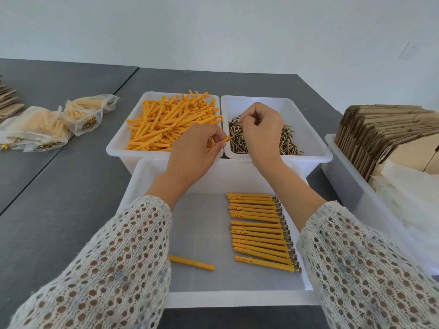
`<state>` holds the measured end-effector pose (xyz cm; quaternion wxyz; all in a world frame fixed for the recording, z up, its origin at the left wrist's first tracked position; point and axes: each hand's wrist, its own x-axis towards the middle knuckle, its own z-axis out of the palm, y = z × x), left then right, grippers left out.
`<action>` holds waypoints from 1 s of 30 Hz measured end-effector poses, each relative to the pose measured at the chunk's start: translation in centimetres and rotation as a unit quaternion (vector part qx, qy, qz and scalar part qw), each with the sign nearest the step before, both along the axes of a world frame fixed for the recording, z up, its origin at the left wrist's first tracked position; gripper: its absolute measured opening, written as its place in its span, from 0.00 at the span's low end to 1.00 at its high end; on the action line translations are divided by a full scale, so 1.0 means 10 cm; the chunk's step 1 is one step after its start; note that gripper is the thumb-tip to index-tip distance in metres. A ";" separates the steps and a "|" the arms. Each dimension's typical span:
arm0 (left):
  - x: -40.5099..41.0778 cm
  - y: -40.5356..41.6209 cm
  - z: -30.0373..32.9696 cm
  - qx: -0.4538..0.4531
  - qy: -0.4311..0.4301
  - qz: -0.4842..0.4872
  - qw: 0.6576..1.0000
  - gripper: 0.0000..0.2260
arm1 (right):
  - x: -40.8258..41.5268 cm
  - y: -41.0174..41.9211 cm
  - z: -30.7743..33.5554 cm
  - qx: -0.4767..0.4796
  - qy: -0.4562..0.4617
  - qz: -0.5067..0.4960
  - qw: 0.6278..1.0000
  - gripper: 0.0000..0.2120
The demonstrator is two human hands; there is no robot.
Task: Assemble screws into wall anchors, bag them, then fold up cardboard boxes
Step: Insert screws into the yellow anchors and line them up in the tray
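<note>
Orange plastic wall anchors (166,125) filled the far left bin (116,148), and brass screws (263,141) lay in the bin (316,148) beside it. The left hand (194,153) pinched one anchor (222,140) at the seam between the bins, while the right hand (260,131) pinched a screw (236,134) above the pile. Assembled anchors (261,230) lay in rows in the near tray (152,181), with one loose anchor (191,262) apart from them.

no readable text, labels, numbers anywhere

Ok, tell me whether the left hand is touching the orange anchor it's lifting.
Touching. The head view shows the left hand pinching the orange anchor between thumb and fingertips above the tub edge.
</note>
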<state>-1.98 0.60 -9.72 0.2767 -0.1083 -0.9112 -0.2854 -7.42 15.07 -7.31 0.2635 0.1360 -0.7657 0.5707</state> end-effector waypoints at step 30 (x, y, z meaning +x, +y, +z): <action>-0.02 0.00 0.07 0.013 0.088 0.038 0.995 0.03 | -0.04 0.05 0.02 -0.077 0.051 -0.033 0.995 0.11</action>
